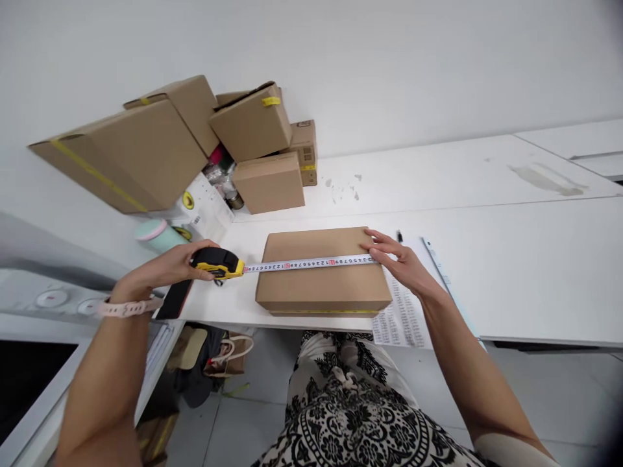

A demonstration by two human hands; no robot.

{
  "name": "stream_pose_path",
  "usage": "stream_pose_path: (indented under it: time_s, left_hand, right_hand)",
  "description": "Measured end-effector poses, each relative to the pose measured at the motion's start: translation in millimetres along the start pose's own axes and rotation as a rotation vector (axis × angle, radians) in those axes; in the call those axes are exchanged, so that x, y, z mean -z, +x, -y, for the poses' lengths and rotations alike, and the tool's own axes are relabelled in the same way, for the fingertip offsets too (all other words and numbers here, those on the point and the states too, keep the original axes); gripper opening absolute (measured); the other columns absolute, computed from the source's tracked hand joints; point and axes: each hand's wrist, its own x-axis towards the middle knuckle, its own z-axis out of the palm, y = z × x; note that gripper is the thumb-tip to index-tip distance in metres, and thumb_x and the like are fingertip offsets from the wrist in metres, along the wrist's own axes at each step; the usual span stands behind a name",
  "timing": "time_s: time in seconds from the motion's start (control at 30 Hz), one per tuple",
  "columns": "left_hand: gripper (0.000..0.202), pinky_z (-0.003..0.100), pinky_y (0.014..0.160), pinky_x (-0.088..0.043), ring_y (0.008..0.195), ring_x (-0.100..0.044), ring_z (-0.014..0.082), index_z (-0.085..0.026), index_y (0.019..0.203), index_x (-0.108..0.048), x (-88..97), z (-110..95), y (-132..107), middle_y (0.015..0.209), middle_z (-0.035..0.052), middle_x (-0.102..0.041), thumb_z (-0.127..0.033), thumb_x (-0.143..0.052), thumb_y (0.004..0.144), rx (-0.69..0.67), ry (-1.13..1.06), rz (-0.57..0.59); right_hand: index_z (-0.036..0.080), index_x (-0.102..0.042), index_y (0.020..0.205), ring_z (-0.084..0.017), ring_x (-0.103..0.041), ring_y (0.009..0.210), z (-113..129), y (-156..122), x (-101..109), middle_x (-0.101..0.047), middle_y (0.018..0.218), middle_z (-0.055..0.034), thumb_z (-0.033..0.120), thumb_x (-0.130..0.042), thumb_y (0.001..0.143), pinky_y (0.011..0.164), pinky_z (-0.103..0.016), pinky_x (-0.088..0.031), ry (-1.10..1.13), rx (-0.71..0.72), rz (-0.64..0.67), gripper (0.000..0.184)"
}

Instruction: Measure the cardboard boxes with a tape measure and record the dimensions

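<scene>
A closed brown cardboard box [316,285] lies near the front edge of the white table. My left hand [197,256] is closed round a yellow and black tape measure [219,263], held to the left of the box. Its white blade [306,263] is drawn out across the top of the box, from the left side to the right edge. At that right edge, my right hand [396,259] pinches the end of the blade between thumb and fingers, with other fingers resting on the box. The blade's very tip is hidden by the fingers.
Several cardboard boxes [267,185] are stacked at the back left against the wall. A mint tumbler [160,235] lies near my left hand. Printed sheets [403,318] and a long pale blue strip [450,285] lie at the right. Bags [228,353] stand below the table.
</scene>
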Motion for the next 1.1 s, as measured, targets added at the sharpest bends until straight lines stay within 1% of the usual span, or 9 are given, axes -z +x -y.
stream_pose_path:
  time_s: [0.13, 0.27, 0.43, 0.53, 0.63, 0.73, 0.9, 1.1]
  left_hand:
    - [0.046, 0.03, 0.08, -0.048, 0.091, -0.064, 0.0255, -0.021, 0.103, -0.066, 3.4, 13, -7, 0.088, 0.0032, -0.072, -0.054, -0.072, 0.071, 0.043, 0.016, 0.061]
    - [0.046, 0.028, 0.079, -0.047, 0.093, -0.063, 0.0241, -0.019, 0.104, -0.063, 2.7, 22, 2, 0.095, 0.0034, -0.071, -0.043, -0.078, 0.068, 0.066, 0.032, 0.197]
    - [0.05, 0.03, 0.085, -0.047, 0.101, -0.063, 0.0258, -0.019, 0.11, -0.062, 5.0, 27, 12, 0.104, 0.0052, -0.071, -0.039, -0.08, 0.068, 0.061, -0.029, 0.259]
    - [0.051, 0.031, 0.086, -0.047, 0.102, -0.064, 0.0265, -0.018, 0.112, -0.063, 6.2, 26, 16, 0.107, 0.007, -0.072, -0.037, -0.08, 0.067, 0.069, -0.056, 0.278]
    - [0.05, 0.031, 0.085, -0.048, 0.101, -0.064, 0.0267, -0.018, 0.11, -0.065, 5.9, 26, 18, 0.106, 0.0073, -0.072, -0.035, -0.081, 0.066, 0.067, -0.079, 0.279]
    - [0.048, 0.031, 0.084, -0.048, 0.101, -0.064, 0.0269, -0.018, 0.107, -0.065, 4.6, 29, 18, 0.104, 0.0071, -0.072, -0.037, -0.081, 0.066, 0.063, -0.097, 0.281]
    - [0.046, 0.032, 0.085, -0.048, 0.1, -0.064, 0.0269, -0.019, 0.107, -0.063, 3.6, 33, 17, 0.103, 0.0067, -0.072, -0.039, -0.08, 0.069, 0.051, -0.074, 0.271]
    - [0.046, 0.029, 0.081, -0.048, 0.094, -0.065, 0.0239, -0.018, 0.104, -0.063, 1.7, 23, 16, 0.098, 0.0048, -0.073, -0.038, -0.08, 0.067, 0.085, -0.069, 0.26]
  right_hand:
    - [0.035, -0.079, 0.111, -0.035, -0.04, 0.147, 5, -2, -2, -0.051, 0.155, -0.0023, 0.054, -0.068, 0.088, 0.119, -0.061, -0.034, 0.028, -0.034, 0.007, 0.032]
    - [0.034, -0.079, 0.113, -0.035, -0.036, 0.15, 10, -4, -3, -0.05, 0.156, -0.0035, 0.054, -0.069, 0.088, 0.118, -0.057, -0.038, 0.02, -0.054, 0.01, 0.034]
    - [0.034, -0.079, 0.112, -0.036, -0.036, 0.15, 13, -5, -5, -0.049, 0.156, -0.0035, 0.054, -0.069, 0.088, 0.119, -0.056, -0.037, 0.012, -0.07, 0.007, 0.033]
    - [0.033, -0.08, 0.111, -0.036, -0.036, 0.149, 13, -5, -5, -0.05, 0.156, -0.004, 0.054, -0.069, 0.087, 0.119, -0.055, -0.037, 0.008, -0.067, -0.003, 0.033]
    - [0.033, -0.079, 0.111, -0.036, -0.036, 0.15, 12, -5, -5, -0.048, 0.157, -0.0038, 0.054, -0.069, 0.087, 0.119, -0.056, -0.038, 0.02, -0.073, -0.001, 0.033]
    - [0.033, -0.079, 0.112, -0.036, -0.036, 0.15, 10, -5, -5, -0.047, 0.158, -0.0039, 0.053, -0.069, 0.088, 0.118, -0.056, -0.037, 0.034, -0.069, 0.005, 0.033]
    - [0.034, -0.08, 0.11, -0.035, -0.035, 0.15, 11, -5, -6, -0.049, 0.156, -0.0032, 0.054, -0.069, 0.088, 0.118, -0.055, -0.038, 0.026, -0.07, -0.001, 0.032]
    - [0.034, -0.079, 0.11, -0.033, -0.036, 0.15, 11, -3, -5, -0.049, 0.157, -0.0037, 0.054, -0.069, 0.088, 0.118, -0.054, -0.038, 0.039, -0.071, 0.003, 0.032]
